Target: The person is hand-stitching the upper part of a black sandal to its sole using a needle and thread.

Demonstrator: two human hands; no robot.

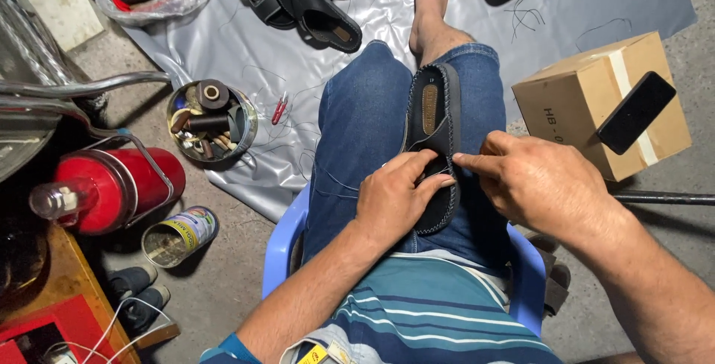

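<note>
Sandal on my thigh: I'm pressing its strap with my left hand, fingers curled, while my right hand is pinching at the stitched edge, next needing a steady pull.

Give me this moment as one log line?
left hand: pressing black sandal on lap | right hand: pinching at strap edge | nearby: cardboard box, tin of spools

A brown cardboard box with pale tape stands right; a yellow-labelled tin can lies left.
</note>
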